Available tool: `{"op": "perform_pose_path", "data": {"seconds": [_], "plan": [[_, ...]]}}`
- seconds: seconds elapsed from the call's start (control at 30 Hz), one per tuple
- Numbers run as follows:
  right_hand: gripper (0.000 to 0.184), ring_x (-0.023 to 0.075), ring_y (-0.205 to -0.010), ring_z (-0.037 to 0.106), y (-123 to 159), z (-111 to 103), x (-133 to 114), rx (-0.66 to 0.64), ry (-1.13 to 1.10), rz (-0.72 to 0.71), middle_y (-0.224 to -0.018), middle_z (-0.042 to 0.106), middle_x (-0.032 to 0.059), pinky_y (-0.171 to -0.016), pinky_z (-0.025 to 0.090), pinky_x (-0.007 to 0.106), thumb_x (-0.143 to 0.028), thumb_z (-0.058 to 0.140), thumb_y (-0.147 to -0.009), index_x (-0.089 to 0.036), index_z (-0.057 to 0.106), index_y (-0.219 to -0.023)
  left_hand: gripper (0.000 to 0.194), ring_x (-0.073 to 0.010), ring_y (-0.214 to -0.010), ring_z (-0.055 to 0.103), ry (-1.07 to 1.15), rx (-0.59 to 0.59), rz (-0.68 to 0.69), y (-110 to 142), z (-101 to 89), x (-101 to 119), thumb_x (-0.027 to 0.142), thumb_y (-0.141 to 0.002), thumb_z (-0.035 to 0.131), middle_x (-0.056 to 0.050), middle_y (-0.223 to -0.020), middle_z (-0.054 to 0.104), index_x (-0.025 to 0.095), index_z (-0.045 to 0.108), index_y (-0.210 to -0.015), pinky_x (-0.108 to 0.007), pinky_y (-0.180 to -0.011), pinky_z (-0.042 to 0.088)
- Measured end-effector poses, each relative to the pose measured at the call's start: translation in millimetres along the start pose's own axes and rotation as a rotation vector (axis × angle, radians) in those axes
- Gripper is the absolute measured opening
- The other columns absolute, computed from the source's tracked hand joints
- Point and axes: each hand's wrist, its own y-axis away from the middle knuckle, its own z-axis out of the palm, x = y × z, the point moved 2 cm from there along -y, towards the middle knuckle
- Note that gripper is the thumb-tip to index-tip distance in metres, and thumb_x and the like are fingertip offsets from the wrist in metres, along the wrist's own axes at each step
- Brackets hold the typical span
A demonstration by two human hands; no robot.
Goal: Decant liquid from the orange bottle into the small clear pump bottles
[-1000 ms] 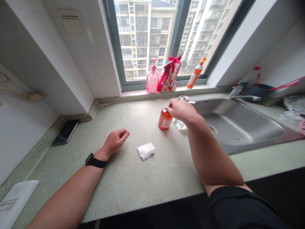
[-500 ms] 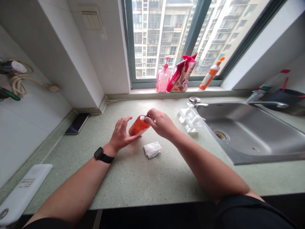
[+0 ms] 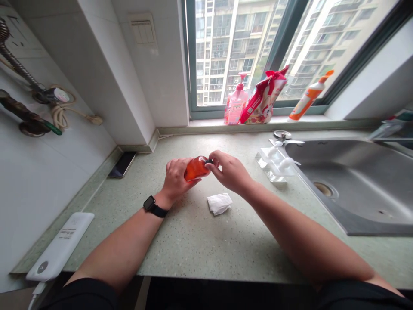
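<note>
1. Left hand holds the orange plastic bottle on its side, neck pointing right, apparently clear of the counter. Its fingers curl round the body, a cradling grip that seems to steady it.
2. Right hand sits at the neck. Its fingers pinch a small dark neck piece; exact contact is partly hidden. Neck turned to this hand, likely for access.
3. Black smartwatch on the left wrist.
4. Folded white tissue on the counter, just below the hands.
5. Counter: speckled pale green stone. White power bank lies at its left edge, dark phone farther along by the wall.
6. Right of the hands: clear plastic tray with white pump heads, beside the steel sink, placed within easy reach.
7. Wall at left: coiled cord and metal hose.
8. Far sill: pink pump bottle, red-and-white bag, orange tube. Window behind, apartment towers outside.
</note>
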Motion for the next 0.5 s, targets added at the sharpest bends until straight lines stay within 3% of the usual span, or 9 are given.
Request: {"op": "perform_pose_path", "data": {"seconds": [0.33,0.5], "plan": [[0.010,0.0270,-0.092,0.060,2,10,4,0.037,0.170,-0.247,-0.102,0.072,0.0099,-0.085,0.047,0.039,-0.027,0.056,-0.107,-0.024,0.064,-0.111,0.070,-0.0319,-0.116,0.065,-0.002,-0.034,-0.038,-2,-1.6,-1,0.068,-0.089,0.080,-0.012,-0.131,0.075,0.026,0.062,-0.143,-0.046,-0.110,0.041],[0.024,0.0276,-0.099,0.060,3,7,1,0.027,0.157,-0.340,-0.110,0.070,0.0098,-0.092,0.050,0.043,-0.019,0.051,-0.107,-0.027,0.063,-0.126,0.067,-0.0302,-0.117,0.066,0.041,-0.014,-0.028,-2,-1.0,-1,0.064,-0.090,0.081,-0.010,-0.132,0.074,0.026,0.061,-0.143,-0.046,-0.111,0.042]]}}
